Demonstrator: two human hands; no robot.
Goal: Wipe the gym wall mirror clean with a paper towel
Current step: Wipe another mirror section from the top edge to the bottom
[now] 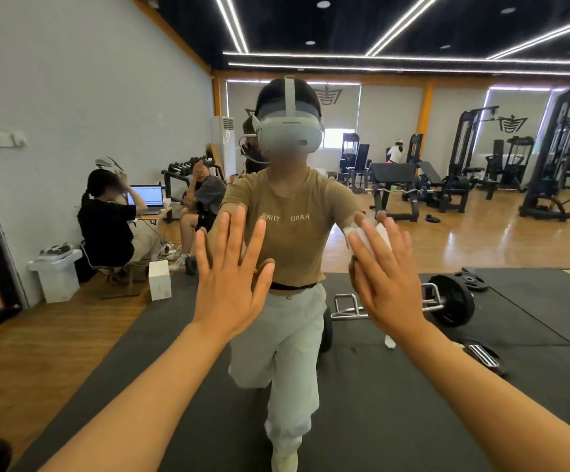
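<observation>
We press our left hand (229,284) flat, fingers spread and empty, on the mirror (413,233). Our right hand (387,284) pins a white paper towel (367,238) against the glass with flat fingers. Beyond, reflected, a barbell (450,301) lies on the mat.

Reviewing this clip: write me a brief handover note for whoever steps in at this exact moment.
Left hand: open, empty, palm flat against the mirror, fingers spread.
Right hand: flat on the glass, pressing a white paper towel under its fingers; the towel shows above the fingertips.
Done: cannot tell how much is wiped; no clear smears or clean patches show.
Left: work the towel across the glass, with the left hand as a brace if wanted.
</observation>
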